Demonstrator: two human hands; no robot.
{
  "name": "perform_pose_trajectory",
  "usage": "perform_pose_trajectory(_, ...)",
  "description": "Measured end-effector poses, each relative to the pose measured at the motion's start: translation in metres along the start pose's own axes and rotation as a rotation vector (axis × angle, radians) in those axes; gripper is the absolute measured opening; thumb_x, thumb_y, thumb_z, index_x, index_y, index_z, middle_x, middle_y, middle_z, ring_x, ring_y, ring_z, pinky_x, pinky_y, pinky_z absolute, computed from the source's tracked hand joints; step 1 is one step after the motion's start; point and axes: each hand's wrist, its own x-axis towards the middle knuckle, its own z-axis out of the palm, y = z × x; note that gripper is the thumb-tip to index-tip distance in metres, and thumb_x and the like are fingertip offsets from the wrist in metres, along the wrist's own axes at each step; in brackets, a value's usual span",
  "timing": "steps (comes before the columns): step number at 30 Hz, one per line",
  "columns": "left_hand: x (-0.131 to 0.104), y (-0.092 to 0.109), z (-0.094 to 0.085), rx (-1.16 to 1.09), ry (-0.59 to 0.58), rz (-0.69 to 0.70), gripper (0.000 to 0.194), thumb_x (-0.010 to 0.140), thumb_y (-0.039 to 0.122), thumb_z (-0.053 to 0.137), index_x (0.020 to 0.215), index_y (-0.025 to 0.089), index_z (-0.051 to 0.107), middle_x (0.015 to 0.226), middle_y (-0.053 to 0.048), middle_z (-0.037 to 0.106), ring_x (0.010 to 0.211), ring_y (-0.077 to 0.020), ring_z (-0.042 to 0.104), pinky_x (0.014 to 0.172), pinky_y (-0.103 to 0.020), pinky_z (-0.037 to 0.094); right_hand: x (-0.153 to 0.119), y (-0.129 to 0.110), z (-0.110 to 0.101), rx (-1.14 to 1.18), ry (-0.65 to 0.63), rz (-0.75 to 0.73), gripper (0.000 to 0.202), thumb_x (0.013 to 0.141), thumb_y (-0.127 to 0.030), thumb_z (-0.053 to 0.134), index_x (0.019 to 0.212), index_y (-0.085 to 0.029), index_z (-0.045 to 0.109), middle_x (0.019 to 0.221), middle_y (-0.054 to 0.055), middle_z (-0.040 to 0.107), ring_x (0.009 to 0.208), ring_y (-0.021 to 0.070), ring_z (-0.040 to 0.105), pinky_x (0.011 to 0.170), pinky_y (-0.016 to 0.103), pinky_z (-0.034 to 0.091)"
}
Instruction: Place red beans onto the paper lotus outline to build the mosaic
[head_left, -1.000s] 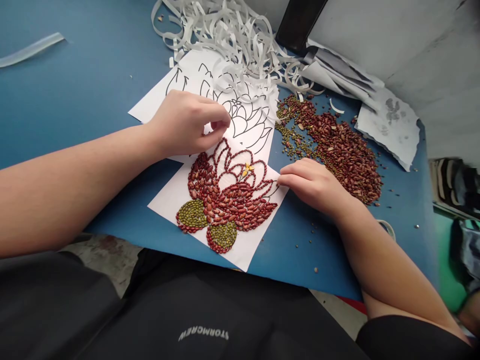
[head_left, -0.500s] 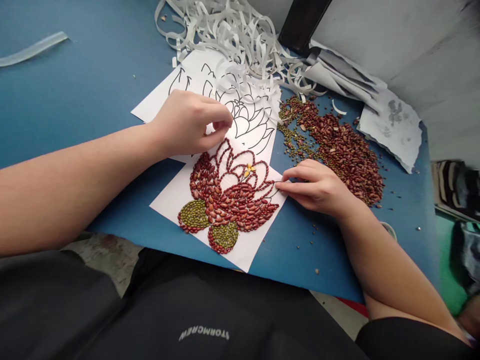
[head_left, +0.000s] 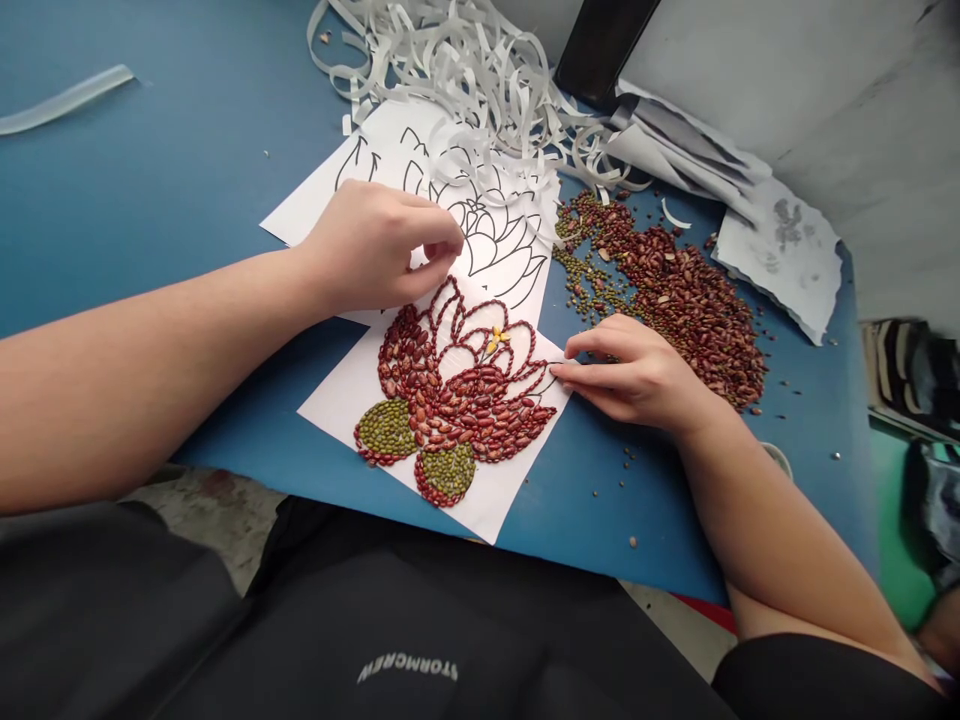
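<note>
A white sheet (head_left: 495,510) lies near the table's front edge. It bears a lotus picture made of red speckled beans (head_left: 480,400), two round patches of green mung beans (head_left: 386,428) and a small yellow piece in the middle. Over the sheet's far edge, my left hand (head_left: 386,245) is closed, thumb and forefinger pinched; whatever they hold is hidden. My right hand (head_left: 634,372) rests at the sheet's right corner, its fingertips brought together beside the outline of a bare petal. Anything between those tips is too small to make out.
Behind lies a printed lotus drawing (head_left: 495,250), partly under curled white paper strips (head_left: 465,70). A heap of red and green beans (head_left: 690,310) spreads at the right, near torn papers (head_left: 780,240). A clear strip (head_left: 67,100) lies on the blue table (head_left: 187,180).
Both hands hold nearly the same pose and place. The whole view has shifted very slightly; the bean picture looks unchanged.
</note>
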Motion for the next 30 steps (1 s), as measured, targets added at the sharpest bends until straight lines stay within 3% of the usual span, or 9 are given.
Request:
perform_pose_trajectory(13,0.0009,0.0014,-0.0006,-0.083,-0.049,-0.058,0.015,0.085,0.027,0.059,0.085,0.022,0.073,0.081,0.0,0.075,0.077,-0.0201,0.072,0.074,-0.032,0.056,-0.0023,0.0007,0.001,0.067,0.038,0.03,0.019,0.091,-0.013,0.071,0.108,-0.02,0.077,0.103,0.011,0.071,0.076,0.0186,0.058,0.07,0.039,0.047)
perform_pose_trajectory(18,0.0008,0.0012,-0.0007,-0.039,-0.046,-0.036,0.017,0.087,0.028,0.059,0.086,0.022,0.074,0.081,0.0,0.076,0.075,-0.0184,0.071,0.071,-0.029,0.055,-0.0002,0.0,0.0001,0.027,-0.012,-0.004,0.019,0.091,-0.012,0.071,0.108,-0.019,0.076,0.103,0.013,0.072,0.081,0.0216,0.061,0.072,0.042,0.048)
perform_pose_trajectory(30,0.0009,0.0016,-0.0021,0.015,-0.073,-0.022,0.018,0.09,0.027,0.059,0.089,0.02,0.076,0.083,0.0,0.077,0.075,-0.0173,0.069,0.069,-0.028,0.053,0.0055,-0.0067,0.0034,0.034,-0.001,0.006,0.018,0.096,-0.018,0.068,0.113,-0.02,0.072,0.1,0.01,0.073,0.082,0.0186,0.063,0.073,0.036,0.048)
